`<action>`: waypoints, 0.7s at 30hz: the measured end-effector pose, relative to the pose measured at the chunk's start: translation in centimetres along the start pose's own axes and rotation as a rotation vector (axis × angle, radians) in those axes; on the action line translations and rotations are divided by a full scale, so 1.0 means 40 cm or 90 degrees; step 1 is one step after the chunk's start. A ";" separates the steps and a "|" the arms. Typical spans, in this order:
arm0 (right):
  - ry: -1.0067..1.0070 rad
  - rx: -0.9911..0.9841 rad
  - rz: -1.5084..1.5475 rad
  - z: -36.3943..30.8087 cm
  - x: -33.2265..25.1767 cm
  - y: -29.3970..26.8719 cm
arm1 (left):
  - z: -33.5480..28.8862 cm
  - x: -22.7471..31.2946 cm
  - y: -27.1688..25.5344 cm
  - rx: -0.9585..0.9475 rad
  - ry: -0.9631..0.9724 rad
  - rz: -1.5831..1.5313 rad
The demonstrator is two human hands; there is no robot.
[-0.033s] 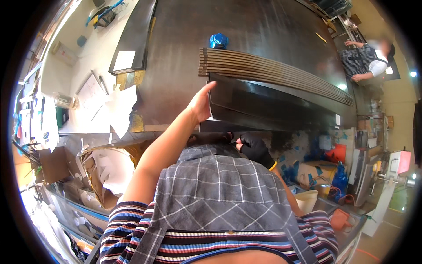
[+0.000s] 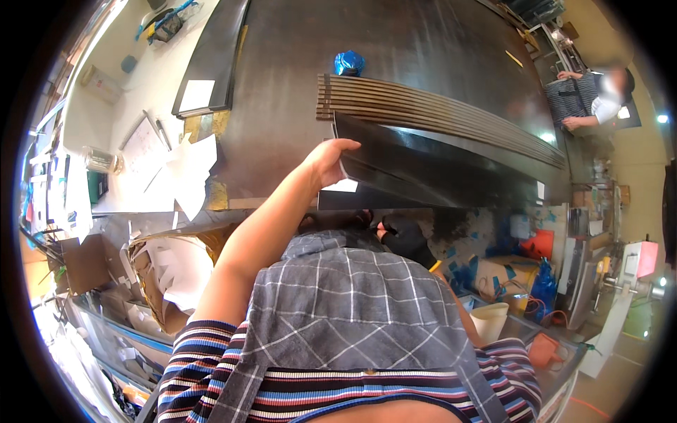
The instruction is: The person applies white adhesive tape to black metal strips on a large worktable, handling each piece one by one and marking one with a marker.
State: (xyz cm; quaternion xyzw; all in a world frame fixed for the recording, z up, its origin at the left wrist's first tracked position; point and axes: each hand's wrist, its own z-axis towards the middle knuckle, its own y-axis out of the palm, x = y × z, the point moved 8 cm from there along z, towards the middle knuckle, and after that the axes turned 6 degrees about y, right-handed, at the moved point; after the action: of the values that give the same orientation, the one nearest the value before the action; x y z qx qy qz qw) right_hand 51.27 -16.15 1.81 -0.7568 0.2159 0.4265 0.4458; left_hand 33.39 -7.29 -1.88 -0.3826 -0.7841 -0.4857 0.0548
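My left hand (image 2: 326,163) grips the left end of a long, glossy black panel (image 2: 430,158) at the table's near edge, thumb on top and the other fingers hidden. This panel tilts up at my hand, and a gap shows under it. Below lies another dark panel (image 2: 367,199) with a white label (image 2: 342,186) at its left end. My right hand (image 2: 407,238), in a black fingerless glove, hangs low between the table edge and my apron. Its fingers are curled, and whatever may be inside them is hidden.
Behind the panels lie several long brown slats (image 2: 423,109) and a shiny blue bundle (image 2: 348,63) on the dark table (image 2: 282,70). More black panels (image 2: 211,63) are stacked at left, near papers (image 2: 190,169). A co-worker (image 2: 589,99) stands far right. An opened carton (image 2: 180,282) sits lower left.
My left hand has shifted a little right, bending the panel's left end. More of the white label on the panel underneath shows. My right hand stays about where it was.
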 end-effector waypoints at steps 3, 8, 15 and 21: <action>-0.093 0.105 -0.105 0.020 -0.021 0.009 | -0.003 0.048 0.098 -0.027 0.011 -0.001; -0.072 0.326 -0.267 0.172 -0.007 -0.019 | 0.030 0.073 0.151 -0.069 0.009 0.006; -0.034 0.496 -0.278 0.359 0.028 -0.066 | 0.027 0.107 0.194 -0.120 -0.025 0.185; 0.064 0.360 -0.376 0.361 0.020 -0.069 | 0.006 0.131 0.202 -0.129 -0.054 0.228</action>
State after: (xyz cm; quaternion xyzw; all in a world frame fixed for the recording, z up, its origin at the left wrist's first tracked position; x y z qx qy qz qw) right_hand 47.10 -2.29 -0.94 -0.6539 0.1194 0.1665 0.7284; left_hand 35.05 -2.31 6.20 -0.5396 -0.6520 -0.5282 0.0687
